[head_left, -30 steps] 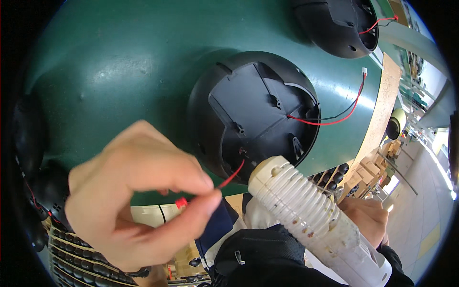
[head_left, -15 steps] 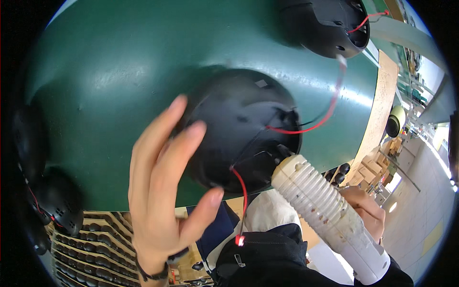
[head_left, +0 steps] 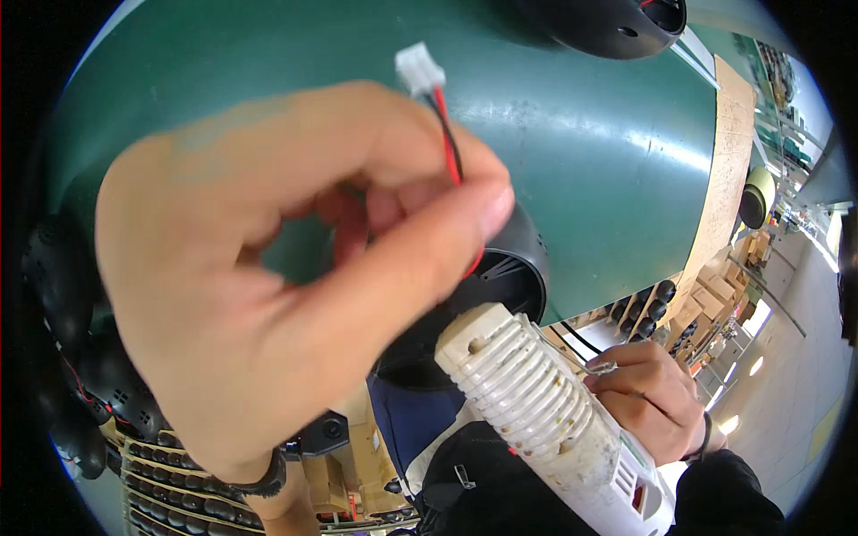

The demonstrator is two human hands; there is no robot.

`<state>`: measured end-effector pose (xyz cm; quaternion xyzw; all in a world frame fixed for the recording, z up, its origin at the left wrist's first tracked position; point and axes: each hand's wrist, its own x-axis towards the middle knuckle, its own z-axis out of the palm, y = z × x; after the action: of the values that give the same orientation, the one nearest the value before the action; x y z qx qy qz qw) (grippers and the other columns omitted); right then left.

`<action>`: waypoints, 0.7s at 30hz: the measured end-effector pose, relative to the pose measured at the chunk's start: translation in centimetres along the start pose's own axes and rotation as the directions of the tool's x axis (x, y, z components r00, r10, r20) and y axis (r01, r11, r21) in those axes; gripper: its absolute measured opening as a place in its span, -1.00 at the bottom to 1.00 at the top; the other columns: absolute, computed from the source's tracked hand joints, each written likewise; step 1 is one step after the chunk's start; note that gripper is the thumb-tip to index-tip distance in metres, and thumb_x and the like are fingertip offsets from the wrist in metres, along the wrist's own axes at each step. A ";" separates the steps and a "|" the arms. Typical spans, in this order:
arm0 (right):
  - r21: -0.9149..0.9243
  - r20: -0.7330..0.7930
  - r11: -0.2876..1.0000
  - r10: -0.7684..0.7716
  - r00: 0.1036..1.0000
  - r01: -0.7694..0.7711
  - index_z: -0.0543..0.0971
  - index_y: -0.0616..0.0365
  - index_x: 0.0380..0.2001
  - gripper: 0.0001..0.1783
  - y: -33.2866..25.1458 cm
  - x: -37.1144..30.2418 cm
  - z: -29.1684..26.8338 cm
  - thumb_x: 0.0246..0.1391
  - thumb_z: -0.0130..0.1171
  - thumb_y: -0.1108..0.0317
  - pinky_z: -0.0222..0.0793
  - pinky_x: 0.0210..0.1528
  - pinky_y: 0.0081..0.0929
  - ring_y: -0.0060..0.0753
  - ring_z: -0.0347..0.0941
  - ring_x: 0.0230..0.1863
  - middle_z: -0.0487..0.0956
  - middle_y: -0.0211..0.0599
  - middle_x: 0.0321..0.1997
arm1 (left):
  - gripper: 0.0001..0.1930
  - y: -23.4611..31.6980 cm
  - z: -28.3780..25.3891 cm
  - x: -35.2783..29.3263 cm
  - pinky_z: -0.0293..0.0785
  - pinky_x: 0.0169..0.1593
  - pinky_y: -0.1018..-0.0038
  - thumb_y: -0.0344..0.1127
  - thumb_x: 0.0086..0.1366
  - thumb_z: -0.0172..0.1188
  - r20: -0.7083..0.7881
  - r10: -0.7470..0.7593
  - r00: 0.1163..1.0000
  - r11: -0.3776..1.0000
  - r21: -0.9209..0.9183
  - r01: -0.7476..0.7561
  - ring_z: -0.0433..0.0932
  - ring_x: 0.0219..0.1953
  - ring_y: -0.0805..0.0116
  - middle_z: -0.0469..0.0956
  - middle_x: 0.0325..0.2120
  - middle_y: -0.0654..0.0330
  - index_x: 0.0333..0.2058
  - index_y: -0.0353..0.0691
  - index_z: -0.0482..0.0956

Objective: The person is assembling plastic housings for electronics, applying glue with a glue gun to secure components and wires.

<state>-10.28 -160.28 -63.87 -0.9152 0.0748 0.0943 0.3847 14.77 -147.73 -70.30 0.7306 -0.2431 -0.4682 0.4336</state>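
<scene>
Raised close to the camera, my left hand [head_left: 259, 259] pinches a red and black wire pair [head_left: 450, 143] between thumb and fingers. A white plug connector [head_left: 418, 70] tops the wires. Behind that hand lies a black round plastic shell [head_left: 525, 259], mostly hidden, its hollow side partly showing. My right hand [head_left: 651, 402] is closed round the grip of a white ribbed tool [head_left: 536, 393] that looks like a hot glue gun, stained along its barrel. The barrel's front end points at the shell; its tip is hidden. A thin bent metal wire [head_left: 567, 353] runs along its side.
Another black shell [head_left: 608, 27] sits at the far edge of the green table [head_left: 617, 179]. Several black shells [head_left: 67, 295] crowd the left side. Lower left, racks [head_left: 179, 487] hold rows of black parts. Cardboard boxes [head_left: 715, 286] stand at the right beyond the table.
My left hand has come up toward the camera and closed on the wires, which hung loose before. The shell's visible part and the glue gun now appear lower and nearer my body.
</scene>
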 end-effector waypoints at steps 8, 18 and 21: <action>-0.069 -0.107 0.997 0.033 0.994 -0.041 0.58 0.35 -0.41 -0.67 -0.6 -0.1 -0.1 -0.40 0.35 0.51 0.33 -0.65 -0.55 -0.21 0.55 -0.39 0.53 -0.15 -0.41 | -0.91 -2.5 2.3 0.5 0.32 -0.42 0.68 -0.57 0.24 0.26 -0.147 0.129 0.981 0.934 -0.315 -0.170 0.50 -0.45 0.57 0.65 -0.32 0.14 -0.28 -0.44 0.62; -0.096 -0.044 0.992 0.079 0.996 -0.083 0.56 0.39 -0.45 -0.68 -0.9 -0.8 -1.1 -0.42 0.34 0.52 0.25 -0.66 -0.51 -0.27 0.41 -0.55 0.46 -0.18 -0.50 | -0.85 -0.7 0.7 -0.7 0.35 -0.33 0.66 -0.50 0.28 0.24 -0.128 0.128 0.983 0.992 0.030 -0.125 0.52 -0.39 0.54 0.61 -0.36 0.18 -0.19 -0.43 0.61; -0.068 -0.062 0.992 0.105 0.993 -0.109 0.55 0.39 -0.44 -0.69 -1.0 -0.8 -1.2 -0.40 0.34 0.52 0.24 -0.65 -0.49 -0.29 0.39 -0.55 0.46 -0.18 -0.50 | -0.84 -1.0 0.2 -1.7 0.34 -0.34 0.67 -0.48 0.28 0.24 -0.137 0.126 0.983 0.989 0.093 -0.113 0.51 -0.41 0.54 0.58 -0.38 0.18 -0.20 -0.45 0.60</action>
<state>-10.76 -160.38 -62.18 -0.9254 0.1315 0.0904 0.3437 13.77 -145.97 -70.39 0.7639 -0.2746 -0.3771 0.4459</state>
